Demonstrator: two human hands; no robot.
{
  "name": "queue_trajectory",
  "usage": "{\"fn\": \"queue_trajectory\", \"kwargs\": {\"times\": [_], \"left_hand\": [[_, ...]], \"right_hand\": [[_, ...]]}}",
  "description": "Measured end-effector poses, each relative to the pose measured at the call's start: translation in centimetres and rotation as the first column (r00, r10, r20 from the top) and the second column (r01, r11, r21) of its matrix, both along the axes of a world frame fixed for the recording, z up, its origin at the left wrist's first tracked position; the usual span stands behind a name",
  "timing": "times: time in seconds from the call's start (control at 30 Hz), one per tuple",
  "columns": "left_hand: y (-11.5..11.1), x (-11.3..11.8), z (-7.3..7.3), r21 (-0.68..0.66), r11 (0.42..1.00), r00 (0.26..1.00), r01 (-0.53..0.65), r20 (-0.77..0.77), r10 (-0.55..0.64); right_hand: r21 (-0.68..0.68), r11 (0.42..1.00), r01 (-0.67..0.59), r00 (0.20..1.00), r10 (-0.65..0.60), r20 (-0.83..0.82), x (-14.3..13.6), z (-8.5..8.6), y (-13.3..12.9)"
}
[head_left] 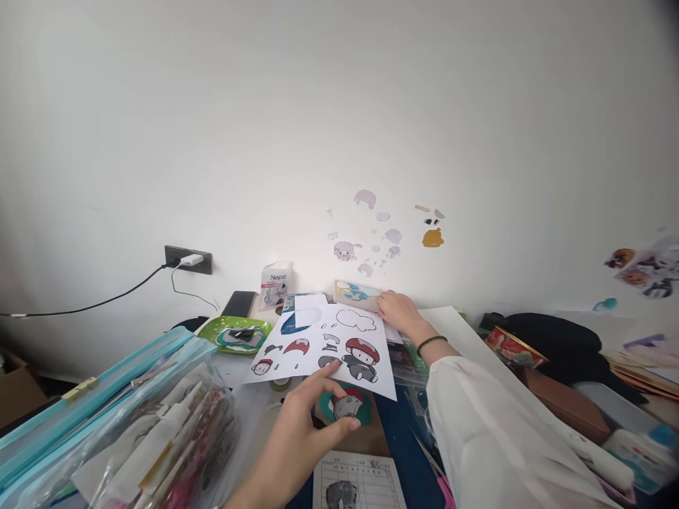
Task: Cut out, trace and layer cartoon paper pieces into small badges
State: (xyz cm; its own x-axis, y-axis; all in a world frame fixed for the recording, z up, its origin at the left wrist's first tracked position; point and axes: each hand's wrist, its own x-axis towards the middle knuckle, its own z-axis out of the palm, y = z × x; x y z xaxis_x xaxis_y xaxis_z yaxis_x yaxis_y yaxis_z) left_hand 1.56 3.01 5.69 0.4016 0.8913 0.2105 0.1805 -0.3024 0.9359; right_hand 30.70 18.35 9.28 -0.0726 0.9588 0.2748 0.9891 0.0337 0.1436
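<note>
My left hand (308,410) is over the front of the desk, thumb and index finger spread apart, nothing between them. Its index fingertip overlaps the lower edge of a white sheet (312,353) printed with cartoon figure parts. Below the fingers lies a round teal, red and grey cartoon cutout (347,406) on a brown card (371,440). My right hand (399,311) reaches to the back, fingers curled at the right end of a long beige pouch (355,293) with a blue and yellow pattern. The undersides of those fingers are hidden.
Left are a green tray (212,331) of cutouts and a clear zip bag (175,438) full of tools. Pink-handled scissors (440,481) lie by my right forearm. A gridded paper (361,484) is at the front. Paper pieces (433,238) stick to the wall.
</note>
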Motion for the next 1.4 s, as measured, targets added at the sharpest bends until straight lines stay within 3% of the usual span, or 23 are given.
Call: {"fn": "queue_trajectory", "kwargs": {"times": [0.2, 0.43, 0.63, 0.8, 1.0, 1.4], "left_hand": [[0.5, -0.1, 0.2, 0.003, 1.000, 1.000, -0.007, -0.005, 0.007], [0.7, -0.4, 0.2, -0.014, 1.000, 1.000, -0.016, 0.014, 0.016], [0.9, -0.3, -0.7, -0.002, 1.000, 0.999, -0.031, 0.027, 0.031], [0.7, -0.1, -0.5, -0.017, 1.000, 1.000, -0.022, 0.016, 0.023], [0.8, 0.2, 0.7, -0.025, 0.999, 0.999, -0.031, -0.031, 0.030], [2.6, 1.5, 2.1, 0.006, 1.000, 0.999, -0.018, -0.049, 0.019]], "right_hand": [[0.004, 1.000, -0.031, 0.979, 0.030, 0.202, 0.6, -0.2, 0.7], [0.008, 1.000, -0.026, 0.965, 0.023, 0.262, 0.9, 0.2, 1.4], [-0.055, 0.998, 0.014, 0.957, 0.002, 0.288, 5.3, 1.3, 0.7], [-0.113, 0.990, 0.089, 0.946, -0.049, 0.319, 8.6, -0.4, -0.4], [-0.102, 0.984, 0.149, 0.947, -0.113, 0.300, 9.0, -2.7, 0.0], [-0.072, 0.986, 0.151, 0.943, -0.122, 0.308, 9.8, -2.9, 0.1]]}}
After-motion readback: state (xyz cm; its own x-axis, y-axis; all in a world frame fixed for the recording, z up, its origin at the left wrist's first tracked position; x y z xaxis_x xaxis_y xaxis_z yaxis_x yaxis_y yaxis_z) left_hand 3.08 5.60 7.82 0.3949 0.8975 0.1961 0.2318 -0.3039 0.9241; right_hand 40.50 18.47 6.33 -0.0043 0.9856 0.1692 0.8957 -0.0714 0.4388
